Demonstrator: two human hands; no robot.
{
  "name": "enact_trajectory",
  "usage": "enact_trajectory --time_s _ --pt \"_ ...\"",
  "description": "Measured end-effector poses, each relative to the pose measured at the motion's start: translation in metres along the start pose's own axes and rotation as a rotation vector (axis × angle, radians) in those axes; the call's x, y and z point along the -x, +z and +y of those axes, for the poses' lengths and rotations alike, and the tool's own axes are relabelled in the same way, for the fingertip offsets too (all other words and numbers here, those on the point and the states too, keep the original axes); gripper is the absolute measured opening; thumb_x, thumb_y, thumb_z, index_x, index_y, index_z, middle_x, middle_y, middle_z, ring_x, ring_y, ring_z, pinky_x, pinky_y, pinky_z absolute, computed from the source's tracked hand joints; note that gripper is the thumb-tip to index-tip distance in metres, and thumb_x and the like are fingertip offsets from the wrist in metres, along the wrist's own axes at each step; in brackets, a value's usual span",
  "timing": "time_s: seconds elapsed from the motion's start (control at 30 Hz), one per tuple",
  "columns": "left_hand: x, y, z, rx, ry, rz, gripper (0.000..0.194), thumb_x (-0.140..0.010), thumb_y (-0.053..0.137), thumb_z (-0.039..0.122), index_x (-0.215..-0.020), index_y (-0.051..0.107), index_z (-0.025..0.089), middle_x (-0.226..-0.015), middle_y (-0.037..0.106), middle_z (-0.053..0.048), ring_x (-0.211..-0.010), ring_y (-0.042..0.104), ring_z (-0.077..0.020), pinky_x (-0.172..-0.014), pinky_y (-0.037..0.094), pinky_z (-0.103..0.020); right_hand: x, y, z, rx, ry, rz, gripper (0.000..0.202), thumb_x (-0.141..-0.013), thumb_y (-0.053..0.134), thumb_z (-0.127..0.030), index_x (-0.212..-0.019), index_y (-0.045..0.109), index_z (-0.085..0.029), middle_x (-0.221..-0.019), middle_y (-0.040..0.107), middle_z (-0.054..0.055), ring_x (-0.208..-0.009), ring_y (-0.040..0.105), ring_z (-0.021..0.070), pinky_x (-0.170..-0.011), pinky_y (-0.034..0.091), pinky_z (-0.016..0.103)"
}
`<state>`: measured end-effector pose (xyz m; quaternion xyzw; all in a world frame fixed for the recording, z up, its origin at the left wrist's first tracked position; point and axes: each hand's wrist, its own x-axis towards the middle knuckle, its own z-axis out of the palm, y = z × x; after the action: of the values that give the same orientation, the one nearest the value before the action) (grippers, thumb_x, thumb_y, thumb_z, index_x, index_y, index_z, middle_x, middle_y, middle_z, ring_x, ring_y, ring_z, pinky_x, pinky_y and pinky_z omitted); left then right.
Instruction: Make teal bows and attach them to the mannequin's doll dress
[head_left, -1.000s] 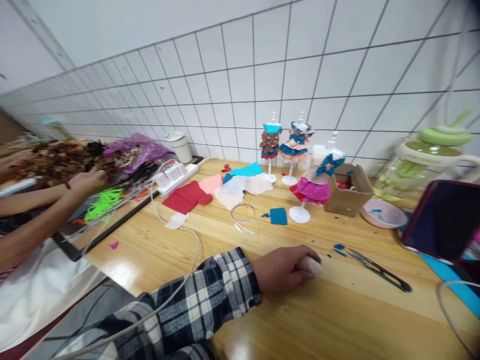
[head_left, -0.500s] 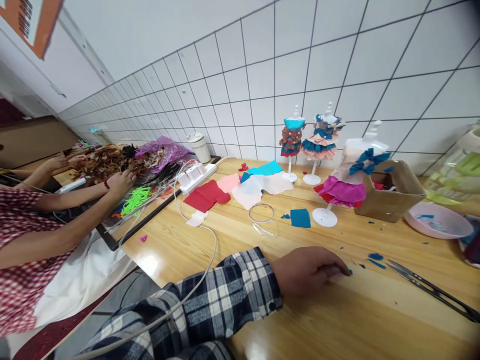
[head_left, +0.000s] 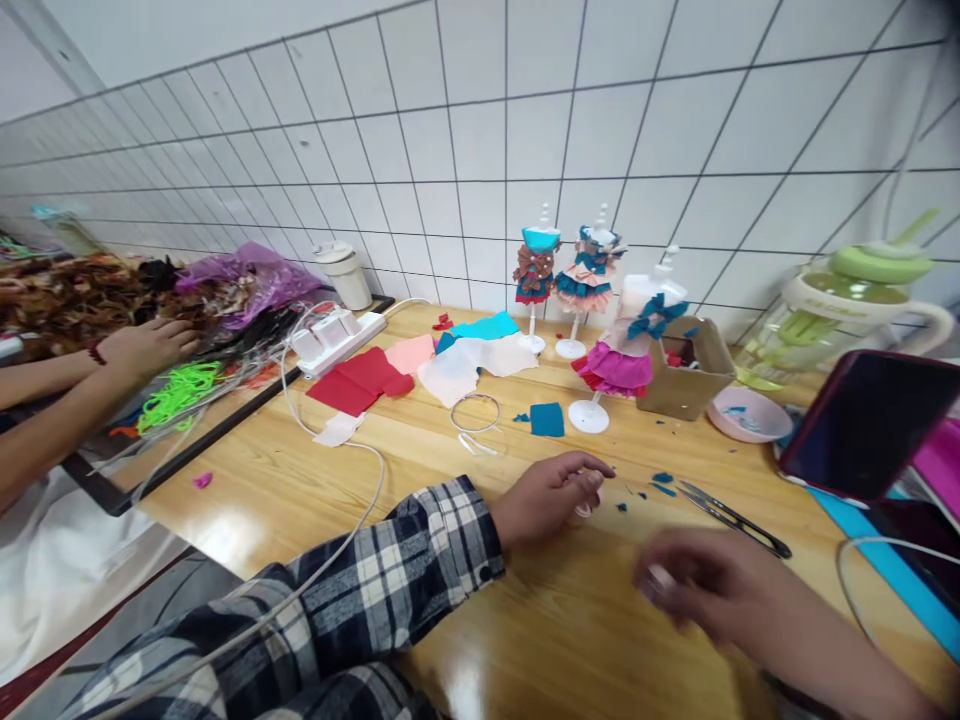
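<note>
My left hand (head_left: pixel 551 500), in a plaid sleeve, rests low over the table with fingers bent and thumb near the index finger. Something small and pale shows under the fingertips, too little of it to name. To its right, my right hand (head_left: pixel 697 585) is blurred, its fingers curled around a whitish bit I cannot make out. Small blue fabric scraps (head_left: pixel 663 484) and black thread snips (head_left: pixel 735 518) lie just beyond. Farther back stands a mini dress form (head_left: pixel 619 365) with a magenta skirt and blue bow. A blue fabric square (head_left: pixel 547 420) lies left of it.
Two more dressed forms (head_left: pixel 589 285), a cardboard box (head_left: pixel 686 375), a pink bowl (head_left: pixel 748 415) and a jug (head_left: pixel 840 310) line the wall. A propped phone (head_left: pixel 874 425) stands right. Fabric pieces (head_left: pixel 360 380) and a power strip (head_left: pixel 341 340) lie left, near another person's hand (head_left: pixel 146 345).
The view has swung right, bringing in the phone and jug. My right hand has come into view from the lower right. My left hand's fingers are more bent.
</note>
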<state>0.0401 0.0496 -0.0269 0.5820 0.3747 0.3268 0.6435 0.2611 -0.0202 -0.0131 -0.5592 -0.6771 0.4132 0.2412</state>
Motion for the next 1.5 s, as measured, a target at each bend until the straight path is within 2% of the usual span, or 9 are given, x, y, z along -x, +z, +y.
enact_trajectory --time_s 0.07,0.17,0.4,0.53,0.7,0.87,1.03,1.27,1.5 --pt "0.000 0.000 0.001 -0.045 0.025 0.031 0.045 -0.087 0.051 0.049 -0.115 0.061 0.015 -0.080 0.060 -0.004 -0.068 0.054 -0.0121 -0.064 0.043 -0.025 -0.024 0.012 -0.025 -0.058 0.029 -0.083 0.024 -0.080 0.062 -0.030 -0.103 0.066 -0.024 -0.082 0.067 0.002 -0.056 0.058 0.0124 -0.046 0.047 0.024" --pt "-0.002 0.000 0.003 -0.006 0.053 0.117 0.040 -0.086 0.055 0.043 -0.116 0.061 0.017 -0.092 0.064 -0.006 -0.080 0.058 -0.0153 -0.073 0.045 -0.027 -0.041 0.025 -0.043 -0.181 0.022 0.019 0.025 -0.077 0.063 -0.028 -0.101 0.064 -0.023 -0.077 0.064 0.000 -0.052 0.055 0.0101 -0.042 0.044 0.021" --pt "-0.001 0.006 0.008 0.106 0.017 0.153 0.048 -0.087 0.055 0.041 -0.130 0.047 0.022 -0.090 0.064 -0.003 -0.066 0.056 -0.0122 -0.061 0.044 -0.024 -0.039 0.030 -0.036 -0.447 0.026 0.162 0.028 -0.074 0.067 -0.035 -0.098 0.069 -0.019 -0.069 0.064 0.000 -0.053 0.059 0.0113 -0.046 0.050 0.022" --pt "-0.001 0.007 0.009 0.026 0.034 0.206 0.041 -0.092 0.046 0.043 -0.126 0.045 0.021 -0.084 0.064 -0.002 -0.073 0.058 -0.0143 -0.069 0.046 -0.026 -0.044 0.033 -0.031 -0.325 0.045 0.296 0.028 -0.077 0.065 -0.031 -0.102 0.072 -0.022 -0.075 0.071 0.002 -0.067 0.067 0.0161 -0.057 0.057 0.026" --pt "-0.001 0.007 0.010 0.052 0.087 0.246 0.033 -0.092 0.045 0.043 -0.117 0.039 0.024 -0.091 0.062 0.000 -0.076 0.060 -0.0130 -0.069 0.049 -0.025 -0.041 0.033 -0.030 -0.278 -0.010 0.286 0.031 -0.084 0.056 -0.029 -0.112 0.069 -0.030 -0.095 0.073 0.001 -0.076 0.069 0.0164 -0.060 0.060 0.028" --pt "-0.002 0.010 0.010 -0.023 0.127 0.209 0.037 -0.093 0.041 0.044 -0.123 0.035 0.024 -0.093 0.058 -0.001 -0.067 0.056 -0.0117 -0.056 0.047 -0.023 -0.041 0.032 -0.035 -0.229 -0.098 0.339 0.019 -0.080 0.064 -0.035 -0.092 0.076 -0.026 -0.097 0.072 0.004 -0.070 0.067 0.0158 -0.054 0.057 0.025" --pt "-0.003 0.010 0.005 -0.130 0.235 0.158 0.038 -0.097 0.035 0.039 -0.128 0.031 0.018 -0.100 0.059 -0.006 -0.088 0.057 -0.0149 -0.084 0.045 -0.030 -0.042 0.031 -0.038 -0.310 -0.058 0.352 0.024 -0.077 0.068 -0.035 -0.097 0.071 -0.022 -0.079 0.072 0.001 -0.062 0.065 0.0140 -0.056 0.055 0.025" --pt "-0.002 0.013 0.005 -0.177 0.285 0.131 0.035 -0.097 0.035 0.036 -0.126 0.031 0.016 -0.096 0.059 -0.005 -0.089 0.056 -0.0147 -0.090 0.041 -0.031 -0.039 0.037 -0.041 -0.168 -0.120 0.550 0.022 -0.079 0.065 -0.043 -0.080 0.071 -0.022 -0.073 0.071 0.000 -0.060 0.065 0.0142 -0.059 0.052 0.026" --pt "-0.001 0.015 0.006 -0.086 0.186 0.143 0.039 -0.096 0.036 0.041 -0.127 0.030 0.018 -0.098 0.061 -0.005 -0.090 0.058 -0.0156 -0.089 0.042 -0.032 -0.043 0.043 -0.038 0.060 -0.196 0.614 0.021 -0.082 0.063 -0.041 -0.079 0.070 -0.021 -0.077 0.070 0.002 -0.066 0.060 0.0152 -0.062 0.046 0.027"
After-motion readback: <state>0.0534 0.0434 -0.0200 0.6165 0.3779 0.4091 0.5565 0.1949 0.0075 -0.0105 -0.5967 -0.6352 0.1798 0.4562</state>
